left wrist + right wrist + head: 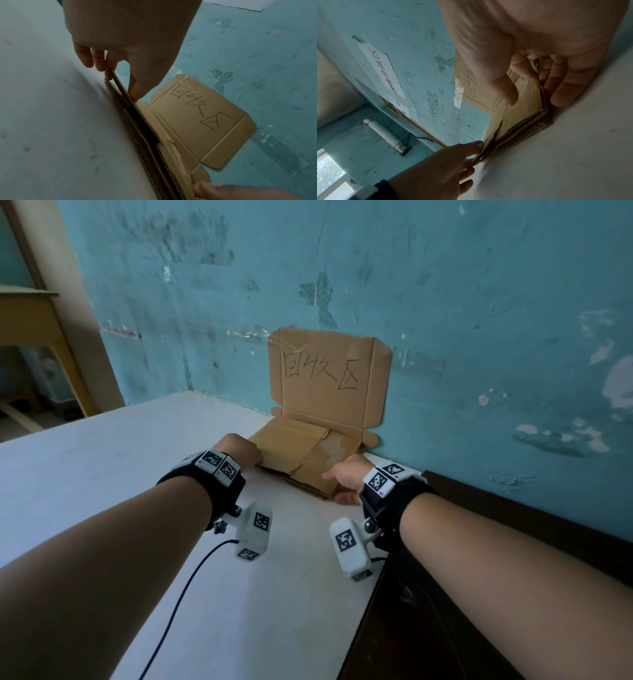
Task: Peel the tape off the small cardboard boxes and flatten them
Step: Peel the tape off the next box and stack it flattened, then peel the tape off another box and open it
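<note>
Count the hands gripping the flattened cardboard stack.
2. The left hand pinches the left edge of the cardboard stack; the right hand grips its near right corner.

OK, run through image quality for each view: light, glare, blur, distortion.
Head view: even, dim daylight, sharp centre; wide-angle bending stretches the forearms, and the flattened box reads clearly. Left wrist view: the left hand is close, shadowed and soft; glare on the clear tape at the cardboard sign. Right wrist view: the right hand is blurred, tape glints, window corner blown out.
</note>
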